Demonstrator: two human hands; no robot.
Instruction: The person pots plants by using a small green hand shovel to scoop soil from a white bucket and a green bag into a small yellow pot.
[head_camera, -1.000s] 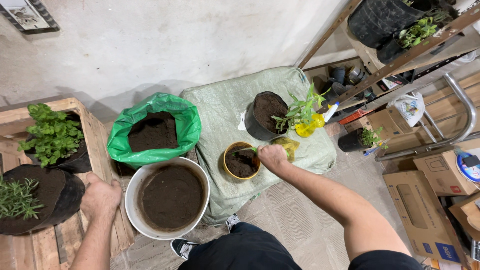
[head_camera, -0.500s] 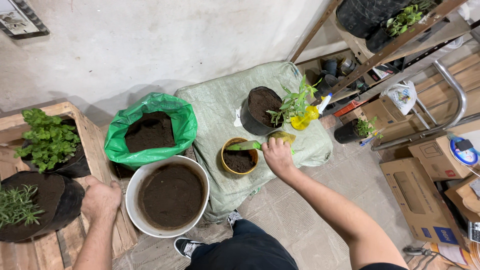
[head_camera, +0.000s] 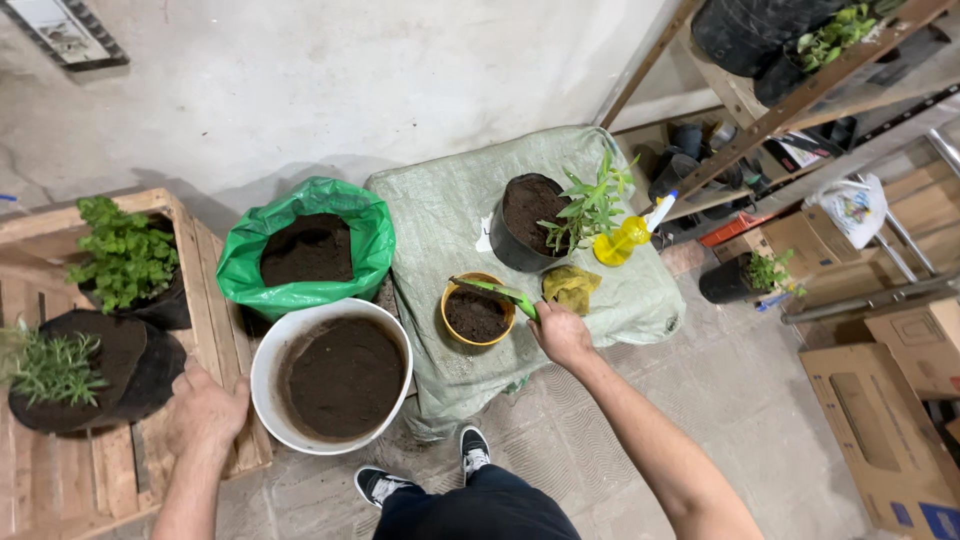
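A person's right hand (head_camera: 562, 333) gripped a green trowel (head_camera: 495, 291), fingers closed round its handle, the blade lying across the rim of a small yellow pot (head_camera: 477, 311) of soil. The pot stood on a sack-covered table (head_camera: 440, 215), near a black pot (head_camera: 528, 222) with a leafy plant (head_camera: 590, 205), a yellow spray bottle (head_camera: 625, 238) and a yellow cloth (head_camera: 571, 287). The left hand (head_camera: 207, 411) lay flat, fingers spread and holding nothing, on a wooden crate (head_camera: 205, 290) just beside a white bucket (head_camera: 335, 375) of soil. A green bag (head_camera: 306, 247) of soil stood behind the bucket.
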